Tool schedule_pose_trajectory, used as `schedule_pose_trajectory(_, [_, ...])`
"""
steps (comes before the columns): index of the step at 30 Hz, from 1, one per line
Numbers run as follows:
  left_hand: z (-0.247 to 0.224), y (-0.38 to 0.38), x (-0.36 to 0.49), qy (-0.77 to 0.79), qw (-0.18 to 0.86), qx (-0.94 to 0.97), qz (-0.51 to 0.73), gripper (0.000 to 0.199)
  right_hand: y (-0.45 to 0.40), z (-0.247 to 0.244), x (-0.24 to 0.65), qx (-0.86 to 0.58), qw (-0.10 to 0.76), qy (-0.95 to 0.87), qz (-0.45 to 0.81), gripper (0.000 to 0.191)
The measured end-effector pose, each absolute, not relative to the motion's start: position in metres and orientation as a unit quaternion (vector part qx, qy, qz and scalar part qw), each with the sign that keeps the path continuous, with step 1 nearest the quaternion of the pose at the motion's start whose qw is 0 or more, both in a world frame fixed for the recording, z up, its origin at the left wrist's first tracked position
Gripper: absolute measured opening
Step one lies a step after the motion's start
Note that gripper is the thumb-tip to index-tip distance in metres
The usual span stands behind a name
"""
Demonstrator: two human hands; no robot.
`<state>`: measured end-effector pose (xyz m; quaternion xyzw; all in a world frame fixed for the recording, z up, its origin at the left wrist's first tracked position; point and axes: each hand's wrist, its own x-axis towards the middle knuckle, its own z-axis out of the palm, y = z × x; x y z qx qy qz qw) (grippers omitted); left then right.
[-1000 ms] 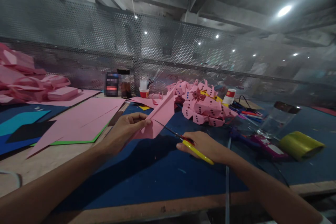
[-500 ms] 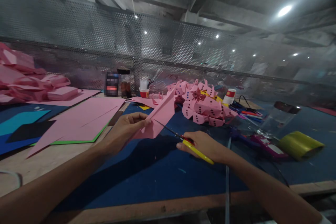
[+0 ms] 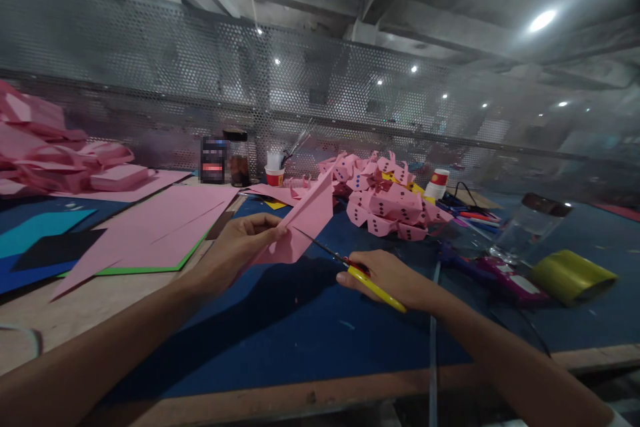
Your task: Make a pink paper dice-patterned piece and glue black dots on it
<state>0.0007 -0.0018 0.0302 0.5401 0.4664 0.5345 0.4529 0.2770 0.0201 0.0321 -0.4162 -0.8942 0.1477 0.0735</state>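
My left hand [image 3: 245, 247] pinches a folded pink paper [image 3: 307, 220] by its left side, raised over the blue table mat [image 3: 300, 347]. Closed around the yellow-handled scissors [image 3: 377, 288] is my right hand [image 3: 383, 273]. The blades point up and left, and their tips lie at the lower part of the folded paper, near my left fingertips. Whether the blades are slightly apart is too small to tell. Behind the held paper sits a heap of pink paper pieces with dark dots [image 3: 395, 203].
Flat pink sheets [image 3: 165, 220] and a pink paper pile [image 3: 65, 153] lie left. Paper cups [image 3: 275, 173] and a dark-lidded jar [image 3: 239, 160] stand at the back. Right are a clear jar [image 3: 533, 227], a yellow tape roll [image 3: 573, 277] and a magenta tool [image 3: 515, 280].
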Motion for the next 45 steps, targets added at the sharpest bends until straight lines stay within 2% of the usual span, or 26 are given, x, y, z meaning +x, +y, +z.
schedule_pose_trajectory(45, [0.028,-0.0012,-0.0001,0.45,0.447,0.561,0.532,0.014,0.0212,0.028,0.2796,-0.41,0.08,-0.897,0.146,0.046])
